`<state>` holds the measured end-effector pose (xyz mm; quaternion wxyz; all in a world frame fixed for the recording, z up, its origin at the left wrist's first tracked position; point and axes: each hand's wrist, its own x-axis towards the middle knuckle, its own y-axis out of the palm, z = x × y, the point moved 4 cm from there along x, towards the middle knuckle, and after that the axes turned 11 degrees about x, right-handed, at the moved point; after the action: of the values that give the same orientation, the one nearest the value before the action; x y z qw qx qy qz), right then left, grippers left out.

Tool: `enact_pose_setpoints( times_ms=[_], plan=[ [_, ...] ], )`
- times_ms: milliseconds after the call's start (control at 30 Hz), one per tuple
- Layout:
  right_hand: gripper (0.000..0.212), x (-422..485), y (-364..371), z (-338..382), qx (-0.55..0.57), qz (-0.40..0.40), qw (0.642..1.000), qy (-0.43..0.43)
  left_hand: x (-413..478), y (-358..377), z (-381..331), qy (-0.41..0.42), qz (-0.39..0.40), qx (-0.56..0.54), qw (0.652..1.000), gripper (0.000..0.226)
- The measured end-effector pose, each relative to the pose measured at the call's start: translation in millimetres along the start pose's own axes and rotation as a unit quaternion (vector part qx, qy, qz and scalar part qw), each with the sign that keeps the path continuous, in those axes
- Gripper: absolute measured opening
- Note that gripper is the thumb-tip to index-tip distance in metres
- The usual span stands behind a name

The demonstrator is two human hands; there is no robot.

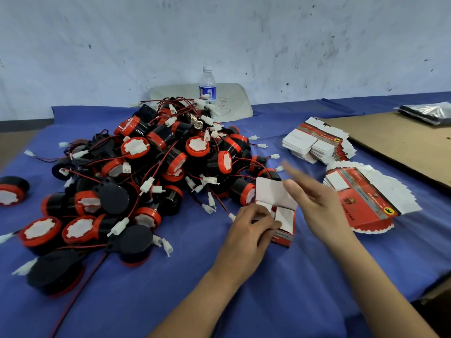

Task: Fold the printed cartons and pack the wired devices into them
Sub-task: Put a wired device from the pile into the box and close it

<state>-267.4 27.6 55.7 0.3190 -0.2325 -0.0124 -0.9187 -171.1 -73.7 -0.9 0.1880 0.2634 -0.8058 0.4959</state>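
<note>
A small red printed carton (284,223) stands on the blue cloth, its white top flaps up and spread. My left hand (253,223) grips the carton's near left side, with fingers curled at the flaps. My right hand (314,198) hovers just right of the carton with its fingers straight and blurred, holding nothing. A big pile of black-and-red round wired devices (151,167) with red-black leads and white plugs fills the left and middle of the table. Two fanned stacks of flat printed cartons lie to the right, one far (317,142) and one near (371,193).
A water bottle (208,86) stands behind the pile, in front of a pale board leaning on the wall. A brown cardboard sheet (400,140) covers the table's right side, with a dark plastic bundle (429,113) on it. One device (12,191) lies apart at the left edge.
</note>
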Motion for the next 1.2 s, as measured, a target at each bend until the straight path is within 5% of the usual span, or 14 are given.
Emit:
enact_pose_setpoints(
  times_ms=[333, 533, 733, 967, 1200],
  plan=[
    [0.032, -5.7, 8.5, -18.5, 0.098, -0.027, 0.994, 0.037, 1.8, 1.6, -0.2, 0.012, -0.013, 0.002, 1.000, 0.014],
    [0.022, -5.4, 2.5, -23.6, 0.050, -0.018, 0.997, 0.059, 1.4, 1.5, 0.3, 0.010, -0.008, 0.000, 1.000, 0.013],
    [0.034, -19.3, 2.1, -34.3, 0.012, -0.001, 0.999, 0.044, 0.7, 0.2, -0.5, 0.005, -0.018, -0.008, 1.000, 0.008],
    [0.038, -40.4, 7.7, -44.3, -0.040, 0.022, 0.999, 0.001, -2.2, -13.7, 19.4, -0.158, -0.140, -0.139, 0.968, 0.030],
    [0.036, -41.4, 7.0, -44.0, -0.033, 0.038, 0.999, -0.001, -2.8, -9.1, 21.9, -0.166, -0.086, -0.155, 0.970, 0.027]
  ],
)
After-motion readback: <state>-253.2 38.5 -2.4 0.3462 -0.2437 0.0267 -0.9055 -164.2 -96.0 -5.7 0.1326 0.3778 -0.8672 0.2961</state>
